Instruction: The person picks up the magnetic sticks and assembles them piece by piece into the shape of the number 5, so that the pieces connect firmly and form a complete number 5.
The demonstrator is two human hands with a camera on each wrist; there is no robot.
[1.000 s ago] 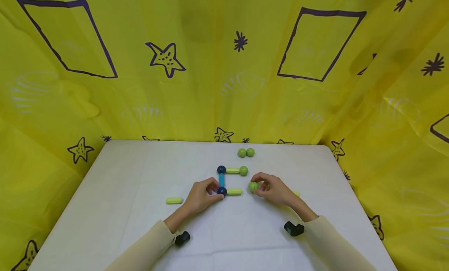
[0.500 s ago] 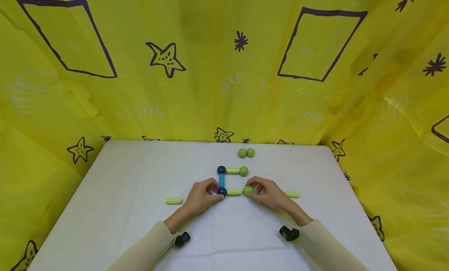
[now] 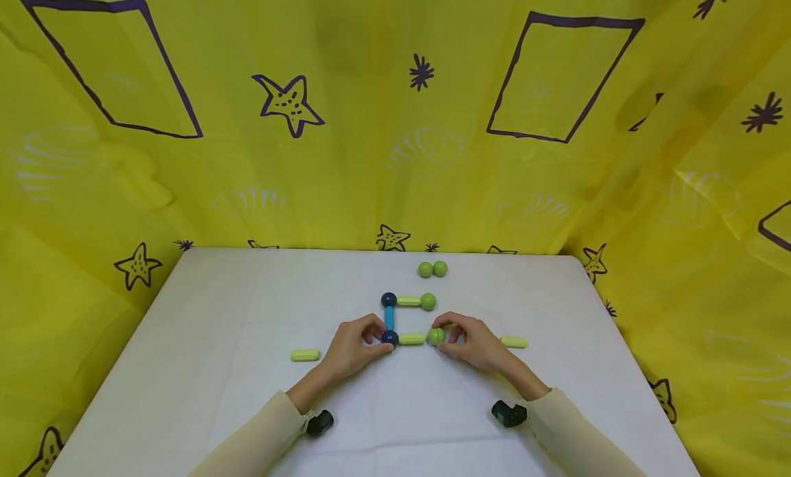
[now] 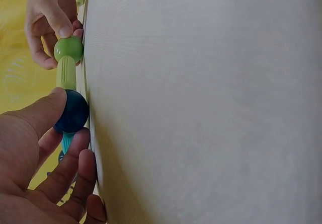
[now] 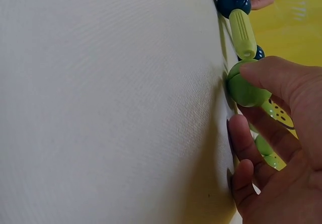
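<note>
In the head view my left hand (image 3: pixel 353 343) pinches a dark blue ball (image 3: pixel 389 338) between thumb and fingers. A light green ribbed rod (image 3: pixel 411 340) sticks out from that ball to the right. At the rod's free end, my right hand (image 3: pixel 472 341) pinches a green ball (image 5: pixel 246 85) with a groove around it. From the held blue ball a bright blue rod (image 3: pixel 389 318) runs away to a second dark blue ball (image 3: pixel 388 299). Another light green rod (image 3: pixel 408 301) leads right from there to a green ball (image 3: pixel 428 301).
Two green balls (image 3: pixel 432 269) lie side by side near the back of the white table (image 3: pixel 247 292). One loose light green rod (image 3: pixel 305 355) is left of my left hand; another rod (image 3: pixel 514 342) lies beyond my right hand. A yellow patterned curtain (image 3: pixel 352 154) surrounds the table.
My right hand has moved left and slightly nearer, bringing the green ball to the near rod's end. More of the loose rod on the right shows. The left hand keeps its hold.
</note>
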